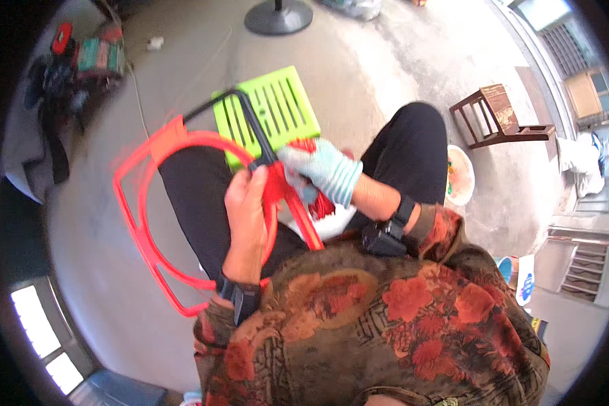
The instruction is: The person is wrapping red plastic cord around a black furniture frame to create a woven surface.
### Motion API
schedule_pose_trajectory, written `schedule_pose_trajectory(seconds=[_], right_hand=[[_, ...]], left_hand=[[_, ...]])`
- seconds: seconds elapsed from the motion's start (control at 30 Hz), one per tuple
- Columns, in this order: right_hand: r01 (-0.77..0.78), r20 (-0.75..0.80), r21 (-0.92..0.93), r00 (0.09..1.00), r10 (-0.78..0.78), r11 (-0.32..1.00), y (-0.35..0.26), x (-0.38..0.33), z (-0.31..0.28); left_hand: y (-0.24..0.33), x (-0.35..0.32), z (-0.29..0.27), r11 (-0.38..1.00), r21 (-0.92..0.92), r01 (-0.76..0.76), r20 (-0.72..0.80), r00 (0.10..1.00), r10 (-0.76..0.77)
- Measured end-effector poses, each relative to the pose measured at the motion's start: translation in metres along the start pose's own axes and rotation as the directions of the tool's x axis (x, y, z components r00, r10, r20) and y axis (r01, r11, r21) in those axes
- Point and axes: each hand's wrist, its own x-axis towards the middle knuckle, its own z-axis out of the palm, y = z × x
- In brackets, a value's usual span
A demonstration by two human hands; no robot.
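Observation:
Across my lap lies a bright red plastic frame (pixel 168 139) with a large ring in it and a black U-shaped bar (pixel 253 125) joined to it. My left hand (pixel 247 213), bare, is closed on the red frame close to that joint, thumb on top. A white and light-blue knitted glove with red patches covers my right hand (pixel 323 170). Its fingers are bent in against the joint, and what they pinch is hidden. Below my hands, between my legs, sits a white container (pixel 335 223) with red pieces in it, partly covered by the frame and glove.
Just beyond my knees stands a lime-green slatted plastic stool (pixel 306 111). On the right are a wooden stool-like seat (pixel 497 111) and a white basin (pixel 461 176). Far left is a cluttered green and red machine (pixel 98 57); a black round stand base (pixel 277 19) is ahead.

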Motion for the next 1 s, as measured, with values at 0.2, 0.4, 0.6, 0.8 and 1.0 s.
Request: schedule_pose_trajectory(seconds=[0.2,0.4,0.6,0.8,1.0], right_hand=[[-0.041,-0.083,0.597,0.99,0.113,0.802,0.021,-0.019,-0.039],[0.221,-0.208,0.943,0.975,-0.078,0.251,0.053,-0.066,-0.158],[0.654,-0.769,0.596,0.631,0.098,0.465,0.105,-0.12,-0.289],[0.737,-0.799,0.573,0.6,0.043,0.357,0.113,-0.181,-0.308],[0.435,-0.479,0.619,0.869,-0.124,0.654,0.06,-0.152,-0.197]], left_hand=[[-0.002,0.007,-0.002,0.997,-0.081,-0.008,0.037,0.999,0.011],[0.024,-0.007,0.001,0.993,-0.085,0.078,0.14,0.988,-0.066],[0.024,-0.009,-0.011,0.992,-0.083,0.098,0.187,0.979,-0.081],[0.02,-0.006,-0.015,0.988,-0.12,0.102,0.199,0.977,-0.077],[0.03,-0.006,-0.003,0.99,-0.111,0.091,0.197,0.978,-0.067]])
